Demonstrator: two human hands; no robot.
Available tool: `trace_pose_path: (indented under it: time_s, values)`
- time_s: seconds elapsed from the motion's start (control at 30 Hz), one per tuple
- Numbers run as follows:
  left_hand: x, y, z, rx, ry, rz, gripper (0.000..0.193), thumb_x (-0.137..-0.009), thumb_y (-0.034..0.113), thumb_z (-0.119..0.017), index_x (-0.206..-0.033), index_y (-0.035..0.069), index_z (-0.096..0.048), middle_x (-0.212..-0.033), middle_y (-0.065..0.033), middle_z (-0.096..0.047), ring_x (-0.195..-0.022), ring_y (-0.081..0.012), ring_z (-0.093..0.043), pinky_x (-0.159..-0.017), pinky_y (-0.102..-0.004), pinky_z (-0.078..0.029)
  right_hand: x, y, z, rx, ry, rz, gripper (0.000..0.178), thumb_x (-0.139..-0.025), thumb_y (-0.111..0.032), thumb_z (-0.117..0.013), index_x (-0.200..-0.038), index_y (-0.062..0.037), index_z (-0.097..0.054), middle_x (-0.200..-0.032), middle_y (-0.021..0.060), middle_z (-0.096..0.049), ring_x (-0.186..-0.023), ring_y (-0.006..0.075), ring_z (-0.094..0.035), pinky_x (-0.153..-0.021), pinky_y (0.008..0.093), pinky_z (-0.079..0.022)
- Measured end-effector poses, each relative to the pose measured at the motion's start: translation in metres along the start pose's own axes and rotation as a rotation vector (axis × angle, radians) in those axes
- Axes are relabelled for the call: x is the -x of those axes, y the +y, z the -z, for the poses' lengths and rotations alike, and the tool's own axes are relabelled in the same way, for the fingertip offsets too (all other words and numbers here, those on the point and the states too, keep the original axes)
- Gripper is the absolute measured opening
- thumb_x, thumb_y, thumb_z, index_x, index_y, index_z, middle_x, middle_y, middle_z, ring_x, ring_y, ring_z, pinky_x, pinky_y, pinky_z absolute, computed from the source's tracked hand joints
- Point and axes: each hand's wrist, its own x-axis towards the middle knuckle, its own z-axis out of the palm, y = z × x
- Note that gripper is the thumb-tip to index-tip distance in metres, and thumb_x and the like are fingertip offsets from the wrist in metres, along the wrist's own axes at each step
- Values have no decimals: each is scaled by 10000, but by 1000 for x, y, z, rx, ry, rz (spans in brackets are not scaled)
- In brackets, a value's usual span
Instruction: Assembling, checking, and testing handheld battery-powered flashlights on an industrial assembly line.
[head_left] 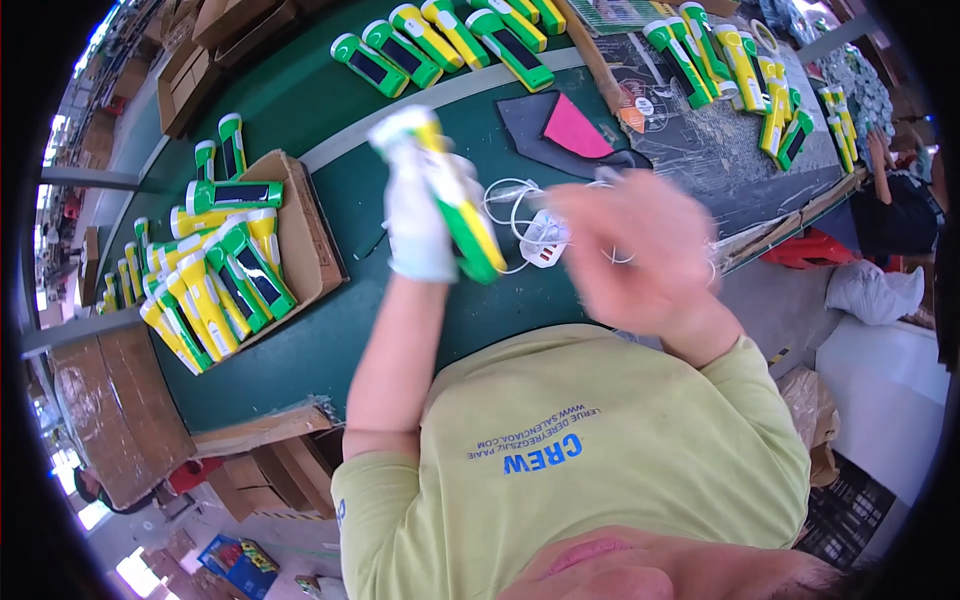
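My left hand (410,220), in a white glove, is closed around a green and yellow flashlight (468,230), held tilted above the table. Motion blurs the flashlight's white head. My bare right hand (645,250) is to the right of it, smeared by motion, so its fingers and anything in them cannot be made out. Between the hands, a white multi-port USB charger (543,240) lies on the green table (380,300), with a looped white cable (487,205) around it. A dark cloth with a pink patch (577,130) lies just beyond.
At left, a cardboard box (318,225) holds many similar flashlights (205,300). A row of flashlights (440,40) stretches along the far side. More flashlights (745,80) lie on a worn grey surface (690,150) at right. Another person (895,200) is at the far right.
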Motion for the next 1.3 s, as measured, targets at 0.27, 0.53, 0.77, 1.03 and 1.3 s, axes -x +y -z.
trace_pose_path:
  time_s: [0.27, 0.53, 0.77, 1.03, 1.3]
  values:
    - [-9, 12, 15, 495, -267, 227, 635, -849, 686, -533, -1051, 87, -590, -707, 17, -451, -523, -79, -418, -476, -228, -380, 31, 37, 4, -374, 61, -403, 288, -730, 45, -770, -716, -29, -492, -657, 4, -472, -585, 89, -451, -505, 241, -354]
    - [9, -12, -32, -312, 40, -34, 505, -938, 487, -552, -1196, 58, -487, -998, -84, -599, -857, -185, -600, -760, -337, -520, 58, 36, -67, -402, -453, -750, 347, -789, -288, -787, -936, -4, -652, -696, 60, -633, -546, 130, -586, -516, 281, -462]
    - [-5, -5, -30, 175, -115, 16, 458, -892, 464, -640, -1112, 88, -499, -891, -49, -548, -824, -190, -557, -800, -353, -479, 57, 76, -60, -1534, -801, -1150, 547, -1012, -457, -355, -1101, 24, -601, -962, 168, -677, -558, 208, -603, -368, 216, -294]
    - [17, -6, -50, -323, -316, -385, 630, -877, 388, -663, -1319, 21, -406, -1199, -90, -544, -1064, -171, -550, -906, -299, -449, 30, 46, -10, -184, -420, -324, 480, -659, -345, -829, -976, -53, -618, -785, 138, -629, -661, 325, -644, -632, 389, -513]
    - [-61, 25, 24, -597, 84, -153, 606, -951, 347, -552, -1417, 14, -356, -1367, -163, -447, -1241, -265, -482, -1019, -404, -407, 19, 230, 107, 706, -103, -733, 515, -815, -508, -627, -999, -28, -590, -881, 185, -669, -866, 354, -654, -768, 459, -490]
